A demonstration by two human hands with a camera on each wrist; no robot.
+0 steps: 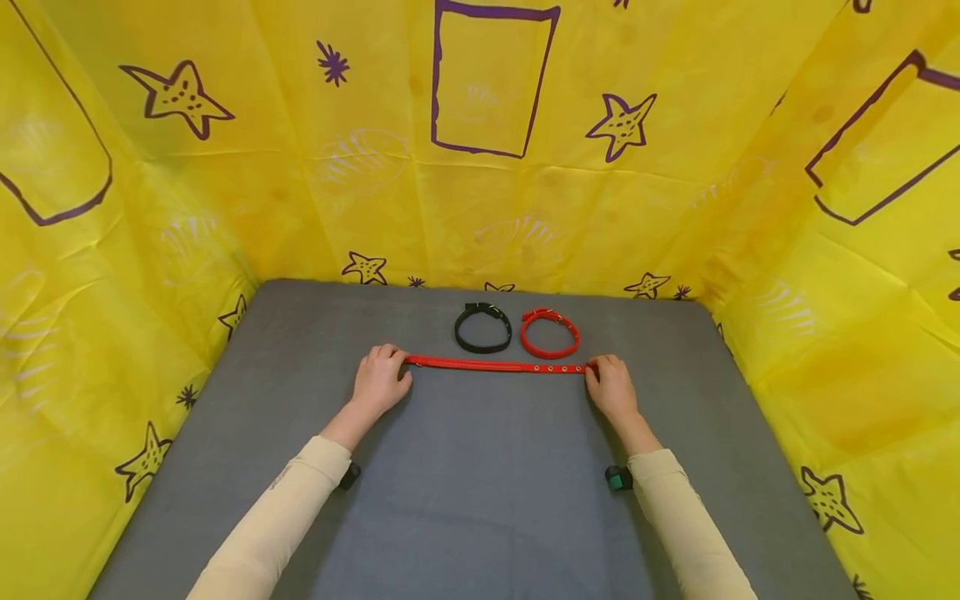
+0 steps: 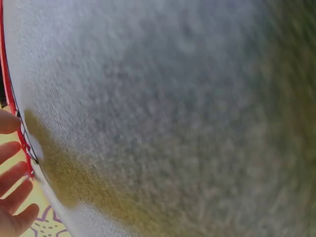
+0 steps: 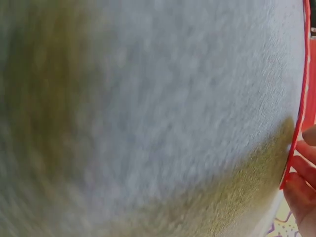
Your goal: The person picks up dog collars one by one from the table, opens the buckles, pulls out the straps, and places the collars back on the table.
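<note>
A red collar lies stretched out straight across the grey table, with a row of metal-ringed holes toward its right end. My left hand holds its left end, where the fingers cover part of it. In the left wrist view, the fingers are at the metal buckle. The opposite, holed end is held by my right hand. Fingers meet the strap's tip in the right wrist view. Just beyond the strap are a black collar and a second red collar, both fastened into loops.
The grey table is bordered at the back and both sides by yellow cloth printed with starfish and other drawings. A dark strap shows at the left wrist, and a dark and green device at the right.
</note>
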